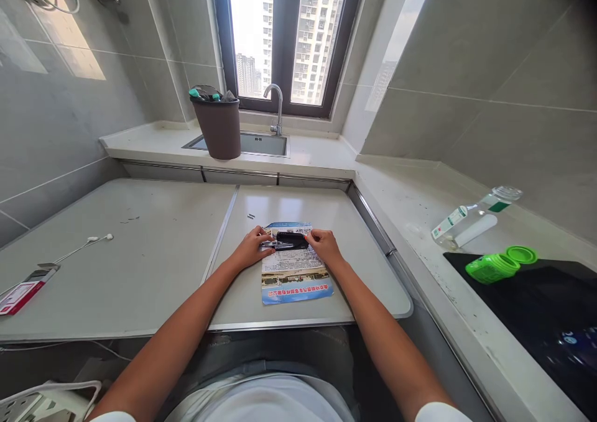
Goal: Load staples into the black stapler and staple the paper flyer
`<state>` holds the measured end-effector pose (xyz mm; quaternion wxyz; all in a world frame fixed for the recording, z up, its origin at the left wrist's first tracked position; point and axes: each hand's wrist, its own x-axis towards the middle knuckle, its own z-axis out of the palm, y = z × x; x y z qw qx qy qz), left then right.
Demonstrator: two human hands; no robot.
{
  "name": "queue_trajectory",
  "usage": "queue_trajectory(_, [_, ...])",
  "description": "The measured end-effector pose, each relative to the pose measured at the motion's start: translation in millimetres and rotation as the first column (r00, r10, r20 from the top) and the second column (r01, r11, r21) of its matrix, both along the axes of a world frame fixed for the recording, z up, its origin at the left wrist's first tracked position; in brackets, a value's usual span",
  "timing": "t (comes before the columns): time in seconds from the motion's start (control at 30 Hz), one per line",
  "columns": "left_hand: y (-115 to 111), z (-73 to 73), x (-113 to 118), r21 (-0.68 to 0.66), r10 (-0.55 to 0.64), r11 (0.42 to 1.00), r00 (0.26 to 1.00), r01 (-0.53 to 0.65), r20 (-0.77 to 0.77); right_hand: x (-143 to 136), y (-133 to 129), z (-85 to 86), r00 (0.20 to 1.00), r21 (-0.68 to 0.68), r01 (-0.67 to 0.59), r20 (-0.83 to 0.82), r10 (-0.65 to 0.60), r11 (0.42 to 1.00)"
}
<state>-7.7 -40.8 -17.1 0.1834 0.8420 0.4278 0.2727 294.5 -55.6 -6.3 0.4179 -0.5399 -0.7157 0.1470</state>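
A black stapler-like object [291, 238] lies across a printed sheet with blue edges [296, 279] on the folding table. My left hand [252, 247] is at its left end, fingers closed around a silvery part. At the right end, my right hand [325, 245] pinches the dark object near a small orange-red spot. The fingertips cover both ends. Two tiny metallic strips [250, 216] lie on the table beyond my left hand.
A brown bin [217, 127] stands by the sink [263, 144]. White earphones [97, 240] and a red-white box [28, 289] lie left. On the right counter are a clear bottle [471, 220] and green container [493, 268].
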Motion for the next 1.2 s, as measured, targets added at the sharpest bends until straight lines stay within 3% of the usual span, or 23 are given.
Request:
queue_trajectory(0.2, [1.7,-1.3,-2.4,0.025,-0.029,0.999,1.000,0.029,-0.001,-6.5,0.8,2.0,0.997,0.103,-0.078,0.024,0.076,0.992])
queue_trajectory(0.4, [4.7,1.3,-4.2,0.030,-0.021,0.999,1.000,0.021,0.022,-13.5,0.8,4.9,0.949,-0.049,-0.306,0.069,0.309,0.951])
queue_trajectory(0.5, [2.8,6.4,-4.9,0.019,-0.003,1.000,0.997,0.001,0.072,-15.0,-3.3,5.3,0.956,-0.030,-0.268,0.119,0.270,0.963])
queue_trajectory(0.6, [-0.5,12.9,-3.5,-0.020,0.030,0.999,0.986,-0.027,0.164,-14.0,-8.7,6.5,0.948,0.106,-0.259,0.218,0.232,0.960])
queue_trajectory(0.7, [-3.1,17.8,-0.6,-0.186,0.099,0.982,0.943,-0.041,0.318,-13.2,-15.5,9.4,0.915,0.227,-0.292,0.348,0.203,0.929])
queue_trajectory(0.8, [-3.9,19.5,1.2,-0.420,0.164,0.905,0.854,0.069,0.493,-15.1,-22.3,11.6,0.865,0.263,-0.347,0.460,0.199,0.900])
queue_trajectory(0.97, [-1.0,16.7,-2.1,-0.648,0.345,0.725,0.691,0.233,0.635,-19.4,-27.5,9.9,0.836,0.310,-0.387,0.515,0.189,0.868])
queue_trajectory(1.07, [1.6,15.2,-5.4,-0.712,0.424,0.633,0.634,0.304,0.647,-19.9,-28.6,8.7,0.813,0.320,-0.402,0.555,0.174,0.858])
queue_trajectory(1.2, [2.8,15.4,-7.9,-0.741,0.462,0.573,0.609,0.351,0.645,-21.5,-30.4,9.0,0.767,0.311,-0.457,0.613,0.191,0.833])
